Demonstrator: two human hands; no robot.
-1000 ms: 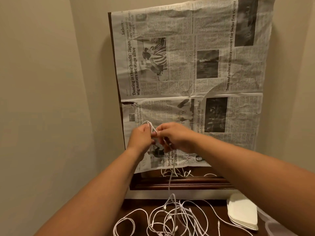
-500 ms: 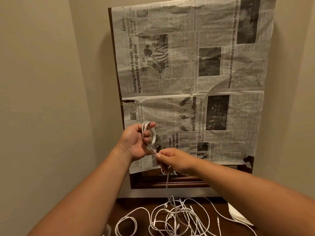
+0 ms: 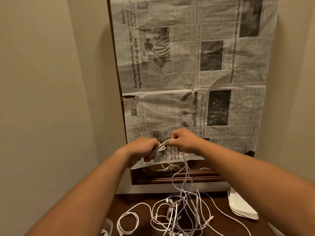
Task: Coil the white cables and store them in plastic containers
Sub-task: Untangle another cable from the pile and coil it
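My left hand (image 3: 144,149) grips a small coil of white cable (image 3: 164,144), held up in front of the newspaper. My right hand (image 3: 185,140) pinches the same cable at the top of the coil, close against the left hand. The cable's loose length (image 3: 186,178) hangs down from my hands into a tangled pile of white cables (image 3: 180,213) on the dark wooden table (image 3: 136,200). A clear plastic container (image 3: 107,227) shows at the bottom edge, left of the pile; white cable lies inside it.
A newspaper sheet (image 3: 196,74) covers a dark-framed mirror (image 3: 179,178) leaning on the wall behind the table. A stack of white lids (image 3: 242,208) lies at the right of the table. Beige walls close in on both sides.
My right hand has come up from below the coil to its top, laying another turn. The left hand has turned over and dropped a little. More cable has lifted from the pile.
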